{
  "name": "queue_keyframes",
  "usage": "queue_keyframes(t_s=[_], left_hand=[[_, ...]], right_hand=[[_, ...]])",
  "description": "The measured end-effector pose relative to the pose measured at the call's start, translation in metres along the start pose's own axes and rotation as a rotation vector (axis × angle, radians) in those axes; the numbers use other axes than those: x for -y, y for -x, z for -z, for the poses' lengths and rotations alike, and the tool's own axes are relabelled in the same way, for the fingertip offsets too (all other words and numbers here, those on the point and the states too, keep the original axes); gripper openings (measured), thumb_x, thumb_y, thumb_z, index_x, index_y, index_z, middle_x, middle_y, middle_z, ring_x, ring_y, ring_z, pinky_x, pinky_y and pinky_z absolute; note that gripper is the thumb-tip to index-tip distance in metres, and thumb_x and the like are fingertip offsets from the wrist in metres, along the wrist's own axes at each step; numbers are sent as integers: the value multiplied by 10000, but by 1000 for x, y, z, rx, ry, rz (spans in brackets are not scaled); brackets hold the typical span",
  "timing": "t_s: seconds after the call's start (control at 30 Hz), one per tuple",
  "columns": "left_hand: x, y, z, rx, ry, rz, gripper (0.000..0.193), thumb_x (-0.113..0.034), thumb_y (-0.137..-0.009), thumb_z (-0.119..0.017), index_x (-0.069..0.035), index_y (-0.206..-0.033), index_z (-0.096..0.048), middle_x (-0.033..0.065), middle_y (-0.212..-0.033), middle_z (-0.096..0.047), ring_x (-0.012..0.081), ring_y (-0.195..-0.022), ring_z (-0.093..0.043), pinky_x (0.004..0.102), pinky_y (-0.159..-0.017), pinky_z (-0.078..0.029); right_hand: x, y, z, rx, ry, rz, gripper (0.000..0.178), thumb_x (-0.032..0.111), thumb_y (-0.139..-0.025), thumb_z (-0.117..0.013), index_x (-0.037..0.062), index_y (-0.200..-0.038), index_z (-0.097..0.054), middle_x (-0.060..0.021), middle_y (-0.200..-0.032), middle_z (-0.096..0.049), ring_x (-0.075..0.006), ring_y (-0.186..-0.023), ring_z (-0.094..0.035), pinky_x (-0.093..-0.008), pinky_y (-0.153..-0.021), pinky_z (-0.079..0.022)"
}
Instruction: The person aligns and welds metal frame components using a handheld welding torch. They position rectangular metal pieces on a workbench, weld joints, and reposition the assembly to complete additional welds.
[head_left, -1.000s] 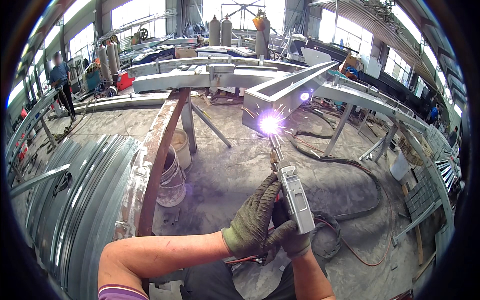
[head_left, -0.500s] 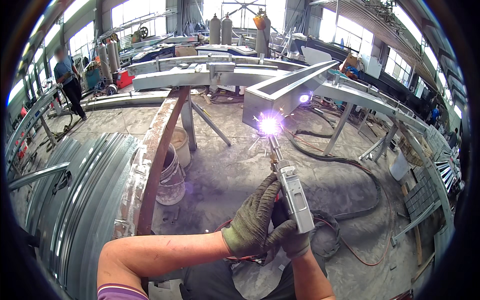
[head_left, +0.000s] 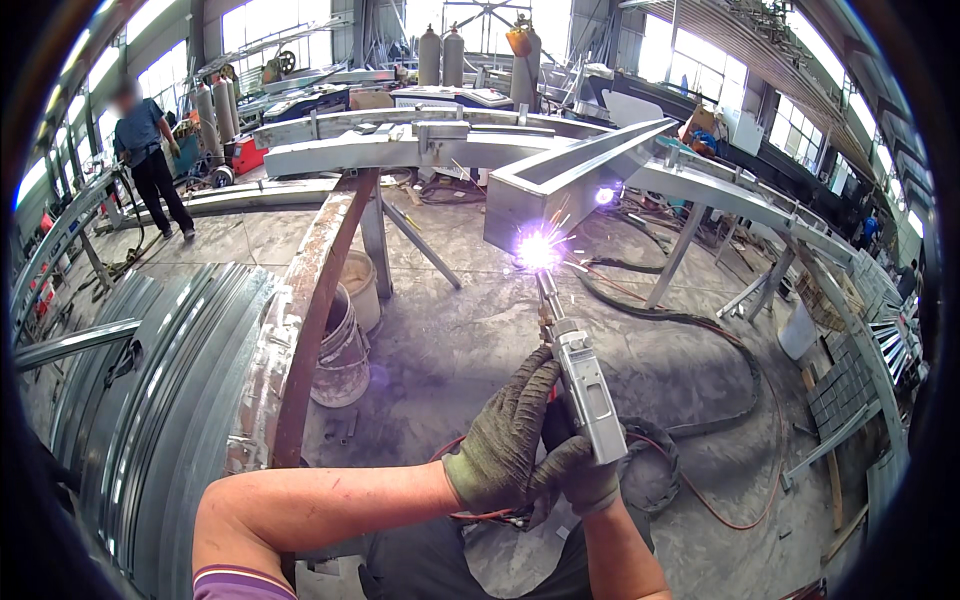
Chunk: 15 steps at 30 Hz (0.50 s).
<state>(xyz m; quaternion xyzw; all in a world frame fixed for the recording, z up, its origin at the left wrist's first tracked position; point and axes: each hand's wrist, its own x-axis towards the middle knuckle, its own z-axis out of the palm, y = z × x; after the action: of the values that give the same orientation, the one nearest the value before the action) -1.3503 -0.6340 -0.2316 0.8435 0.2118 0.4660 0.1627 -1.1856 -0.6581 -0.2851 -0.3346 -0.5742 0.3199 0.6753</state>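
Note:
A silver handheld welding gun (head_left: 590, 395) points up and away from me, with a bright violet-white flare and sparks at its tip. My right hand (head_left: 588, 480), in a dark green glove, is closed round its grip. Against the gun's left side, my gloved left hand (head_left: 505, 435) presses with its fingers together, steadying the body. The flare touches the lower corner of a long open metal trough (head_left: 516, 207), whose near end juts toward me. On that trough's side glows a second, smaller violet light. The glare hides the seam itself.
Left of me runs a rusty steel beam (head_left: 322, 290) beside stacked metal profiles (head_left: 170, 400). Under it stand two dirty buckets (head_left: 340, 365). A black hose (head_left: 700, 322) loops over the floor at right. Metal beams (head_left: 345, 155) cross behind the trough. A person (head_left: 150, 150) is at far left.
The flare at the tip has shifted very slightly left, and the sparks differ. The person at far left has turned and moved a little to the right. My grip is unchanged.

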Motion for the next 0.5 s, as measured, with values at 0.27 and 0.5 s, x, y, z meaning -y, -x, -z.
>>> queue_keyframes(t_s=[0.27, 0.5], left_hand=[[-1, 1, -2, 12, 6, 19, 906, -422, -1061, -677, 122, -1642, -245, 396, -1643, -366, 556, -1543, -394, 562, -1282, -326], [-2, -1, 0, 12, 17, 1, 908, -431, -1062, -674, 123, -1640, -245, 395, -1644, -363, 558, -1545, -389, 563, -1284, -318]], right_hand=[[1, -2, 4, 38, 125, 66, 494, 483, -993, -811, 21, -893, -667, 3, -768, -637, -120, -676, -604, -337, -574, -467], [10, 2, -4, -40, -81, -98, 465, 465, -996, -805, 21, -918, -690, -3, -776, -638, -144, -670, -611, -343, -584, -479]])
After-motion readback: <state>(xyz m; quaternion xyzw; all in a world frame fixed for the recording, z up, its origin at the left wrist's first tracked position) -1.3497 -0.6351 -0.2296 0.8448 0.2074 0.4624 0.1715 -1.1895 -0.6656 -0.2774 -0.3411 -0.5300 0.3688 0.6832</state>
